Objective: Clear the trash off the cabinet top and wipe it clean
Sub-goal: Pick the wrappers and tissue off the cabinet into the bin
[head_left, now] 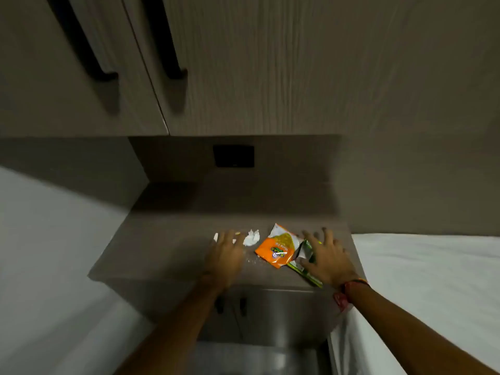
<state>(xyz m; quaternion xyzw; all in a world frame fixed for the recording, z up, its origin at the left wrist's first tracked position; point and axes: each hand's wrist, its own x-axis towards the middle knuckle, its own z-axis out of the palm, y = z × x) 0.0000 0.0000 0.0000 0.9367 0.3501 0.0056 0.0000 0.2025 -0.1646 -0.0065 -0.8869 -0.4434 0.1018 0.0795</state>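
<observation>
An orange snack packet [276,249] lies flat near the front of the brown cabinet top [167,239]. A green wrapper [305,253] overlaps its right side, partly hidden under my right hand [327,259], which hovers over it with fingers spread. A crumpled white tissue [251,237] sits left of the orange packet. My left hand [226,254] is spread open just left of the tissue, covering another small white scrap [216,236]. Small crumbs [254,259] lie between my hands. Neither hand holds anything.
Upper cabinet doors with black handles [167,41] hang above. A dark socket plate [233,156] is on the back wall. A white bed sheet [433,280] borders the cabinet on the right, a pale wall [40,239] on the left. Lower cabinet doors [270,315] are below the front edge.
</observation>
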